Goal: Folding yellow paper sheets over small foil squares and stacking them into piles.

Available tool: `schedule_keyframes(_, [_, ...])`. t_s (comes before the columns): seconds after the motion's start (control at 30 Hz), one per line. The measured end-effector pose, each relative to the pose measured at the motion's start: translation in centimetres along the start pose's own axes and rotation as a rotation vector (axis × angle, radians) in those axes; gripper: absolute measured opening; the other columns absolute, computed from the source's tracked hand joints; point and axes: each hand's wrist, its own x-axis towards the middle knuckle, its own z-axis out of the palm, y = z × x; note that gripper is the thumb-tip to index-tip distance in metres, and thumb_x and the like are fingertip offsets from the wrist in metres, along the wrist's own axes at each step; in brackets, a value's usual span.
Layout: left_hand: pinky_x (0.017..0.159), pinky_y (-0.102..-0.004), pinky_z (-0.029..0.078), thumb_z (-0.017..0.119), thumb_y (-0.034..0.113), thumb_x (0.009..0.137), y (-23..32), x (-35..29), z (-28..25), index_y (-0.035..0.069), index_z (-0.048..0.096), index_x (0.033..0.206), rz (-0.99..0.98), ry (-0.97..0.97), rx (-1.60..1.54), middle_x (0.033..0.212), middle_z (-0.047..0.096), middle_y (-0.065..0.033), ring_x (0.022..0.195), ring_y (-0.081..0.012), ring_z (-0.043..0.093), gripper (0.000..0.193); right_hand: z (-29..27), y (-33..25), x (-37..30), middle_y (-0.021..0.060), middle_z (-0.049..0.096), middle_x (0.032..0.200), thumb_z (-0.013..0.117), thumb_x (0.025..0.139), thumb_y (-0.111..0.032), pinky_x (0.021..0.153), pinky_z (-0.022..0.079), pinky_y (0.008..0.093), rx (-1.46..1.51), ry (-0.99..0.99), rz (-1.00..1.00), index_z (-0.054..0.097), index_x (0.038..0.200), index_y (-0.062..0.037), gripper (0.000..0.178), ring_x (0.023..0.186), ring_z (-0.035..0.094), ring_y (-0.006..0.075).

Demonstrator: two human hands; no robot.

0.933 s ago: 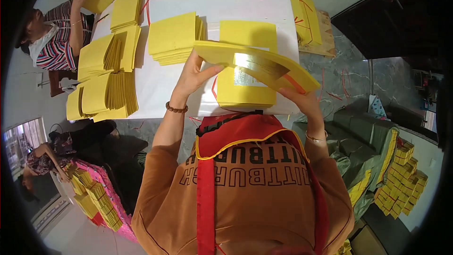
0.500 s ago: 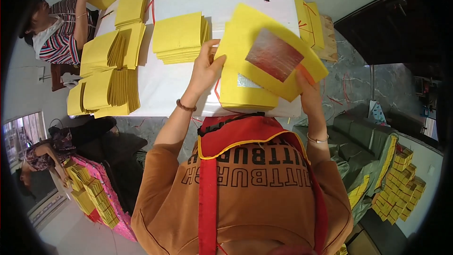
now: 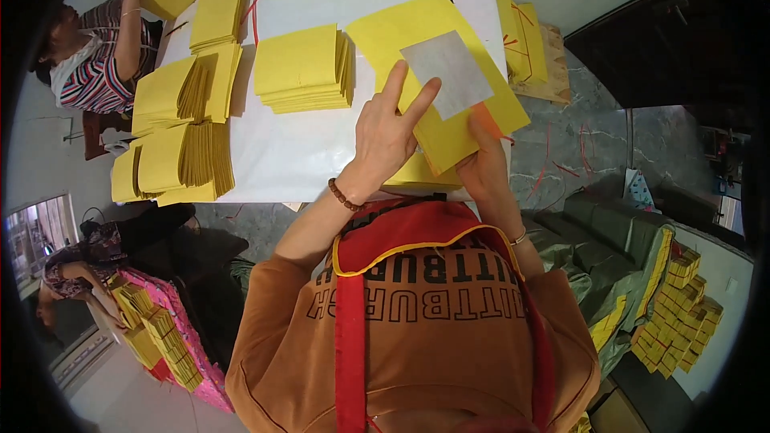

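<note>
My right hand [image 3: 486,164] grips the lower right edge of a yellow sheet of joss paper [image 3: 401,32], which has a silver foil square [image 3: 453,72] on its face. An orange covering shows at that hand's thumb. My left hand [image 3: 383,132] lies over the sheet's left side, two fingers spread and their tips at the foil. Whether one sheet or a few are held is hard to tell. Below it, at the table's near edge, a yellow paper stack [image 3: 425,172] is mostly covered by the hands and sheet. A folded yellow stack [image 3: 297,64] stands to the left.
More folded yellow bundles [image 3: 180,152] line the white table's [image 3: 281,148] left side and far edge. A co-worker [image 3: 112,56] handles yellow paper at upper left; another person [image 3: 76,273] is at lower left. Tied bundles [image 3: 525,40] sit beyond the right edge, with piles [image 3: 678,313] lower right.
The sheet has swung left and turned, its foil now pale instead of reddish. My left hand has moved from the paper's left edge onto its face, fingers spread. My right hand has shifted left and nearer.
</note>
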Motion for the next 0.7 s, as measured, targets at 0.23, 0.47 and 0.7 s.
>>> schedule_keyframes(0.23, [0.075,-0.0369,0.043,0.059,0.002,0.070,-2.6,-1.5,0.7,0.012,0.057,0.120,0.058,-0.010,-0.312,0.132,0.042,-0.0178,0.087,-0.0301,0.051,0.051,-2.1,-1.8,-1.6,0.0080,0.052,0.123,0.036,0.096,-0.035,0.093,0.042,0.0339,0.098,-0.074,-0.170,0.041,0.128,-0.0069,0.043,0.112,0.051,0.0197])
schedule_keyframes(0.47, [0.086,-0.0379,0.040,0.062,0.020,0.080,-3.8,-4.3,-0.6,0.009,0.056,0.120,0.015,-0.202,-0.518,0.135,0.041,-0.0169,0.096,-0.0295,0.050,0.041,-5.8,-2.2,-1.2,0.0104,0.046,0.128,0.051,0.080,0.009,0.076,0.047,0.0266,-0.881,-0.105,-0.500,0.041,0.130,-0.0074,0.054,0.098,0.056,0.0191])
schedule_keyframes(0.7, [0.084,-0.0341,0.036,0.064,0.024,0.078,-4.3,-5.3,-1.1,0.014,0.056,0.122,-0.010,-0.229,-0.441,0.133,0.043,-0.0150,0.097,-0.0276,0.048,0.046,-5.5,-2.3,-0.8,0.0133,0.043,0.131,0.062,0.074,0.004,0.086,0.047,0.0313,-1.445,-0.399,-0.744,0.058,0.112,-0.0061,0.040,0.104,0.056,0.0264])
